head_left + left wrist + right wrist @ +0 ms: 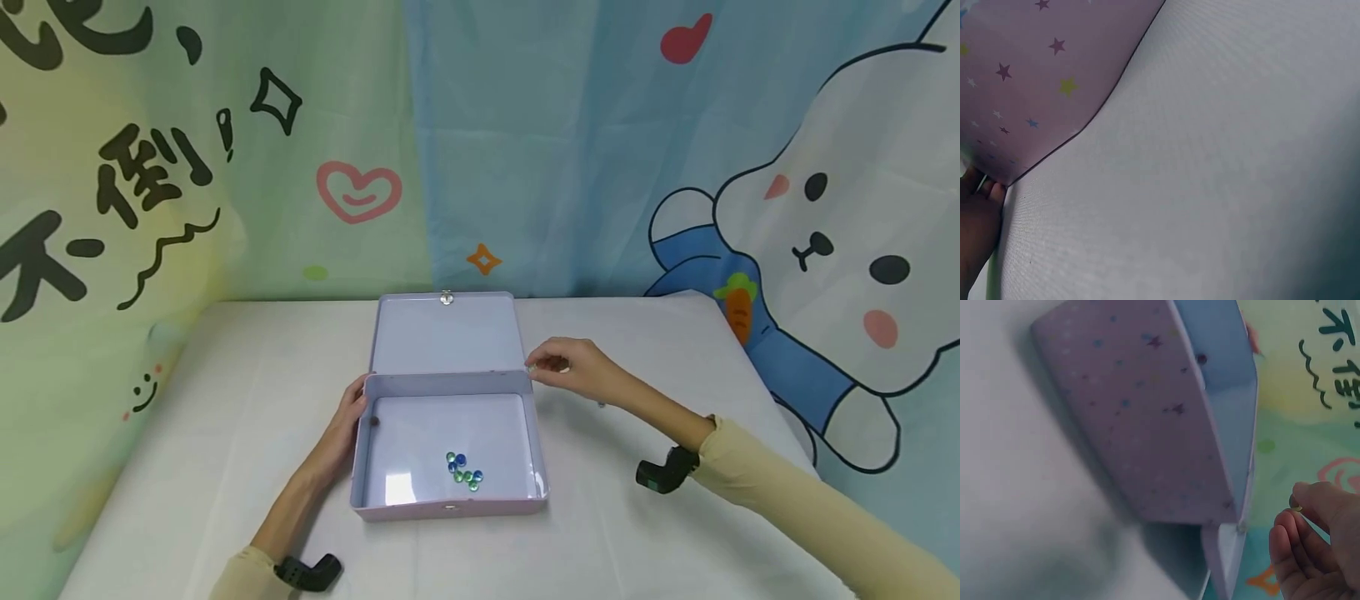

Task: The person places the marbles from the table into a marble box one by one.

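A pale purple hinged box (450, 510) stands with its lid (448, 333) raised at the back; stars dot its pink outside (1035, 75). Several blue and green glass marbles (461, 460) lie together on its floor. Near its left wall is a small dark round thing (375, 421). My left hand (347, 425) rests against the box's left side, fingertips touching the wall near the back corner. Beside the hinge corner on the right, my right hand (573, 367) is raised, pinching a small shiny marble (1295, 504) between thumb and fingers.
A white cloth covers the table (637, 350). Partly hidden by my right forearm, a small glassy bead (601, 405) lies on the cloth. Behind the table hangs a printed curtain (510, 150). Both wrists wear black devices.
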`<state>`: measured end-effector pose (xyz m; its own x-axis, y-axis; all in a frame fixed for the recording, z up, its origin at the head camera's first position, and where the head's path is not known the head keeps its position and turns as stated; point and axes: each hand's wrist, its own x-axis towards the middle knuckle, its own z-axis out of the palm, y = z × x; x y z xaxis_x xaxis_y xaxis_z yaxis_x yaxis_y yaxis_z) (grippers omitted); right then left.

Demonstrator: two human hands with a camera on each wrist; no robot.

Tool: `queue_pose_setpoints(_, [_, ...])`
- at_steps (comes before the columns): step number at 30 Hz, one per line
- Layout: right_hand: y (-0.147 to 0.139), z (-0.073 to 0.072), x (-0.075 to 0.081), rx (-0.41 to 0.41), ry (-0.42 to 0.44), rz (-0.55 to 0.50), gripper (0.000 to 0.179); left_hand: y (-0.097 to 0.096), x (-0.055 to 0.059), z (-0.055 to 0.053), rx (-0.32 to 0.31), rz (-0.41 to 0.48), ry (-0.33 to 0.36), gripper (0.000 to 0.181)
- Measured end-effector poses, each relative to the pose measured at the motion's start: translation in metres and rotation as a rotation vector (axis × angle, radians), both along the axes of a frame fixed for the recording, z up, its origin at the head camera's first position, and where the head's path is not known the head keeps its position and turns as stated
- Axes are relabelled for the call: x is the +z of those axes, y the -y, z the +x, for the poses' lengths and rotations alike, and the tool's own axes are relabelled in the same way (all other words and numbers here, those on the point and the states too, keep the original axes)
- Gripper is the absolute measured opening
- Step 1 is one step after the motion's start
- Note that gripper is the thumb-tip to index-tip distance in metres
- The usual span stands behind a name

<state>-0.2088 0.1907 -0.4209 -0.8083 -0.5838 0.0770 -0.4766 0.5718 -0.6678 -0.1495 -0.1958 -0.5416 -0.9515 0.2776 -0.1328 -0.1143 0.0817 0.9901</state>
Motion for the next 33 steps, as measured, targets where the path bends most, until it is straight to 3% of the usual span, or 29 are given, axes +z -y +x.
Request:
queue_pose_setpoints(7, [0.049, -0.006, 0.007, 0.18, 0.029, 0.023, 0.018, 0.0, 0.001, -0.001, 0.011, 0.005, 0.005, 0.053])
queue_pose_setpoints(14, [0.103, -0.005, -0.003, 0.344, 0.049, 0.122, 0.015, -0.001, 0.001, -0.001, 0.0, 0.007, -0.012, 0.053])
queue_pose_setpoints(21, [0.144, 0.004, -0.015, 0.456, 0.081, 0.3, 0.015, -0.001, 0.002, -0.001, 0.007, 0.004, -0.007, 0.053])
queue_pose_setpoints(33, [0.186, 0.005, -0.043, 0.558, -0.003, 0.449, 0.012, 0.001, 0.002, 0.0, -0.012, 0.005, 0.005, 0.052])
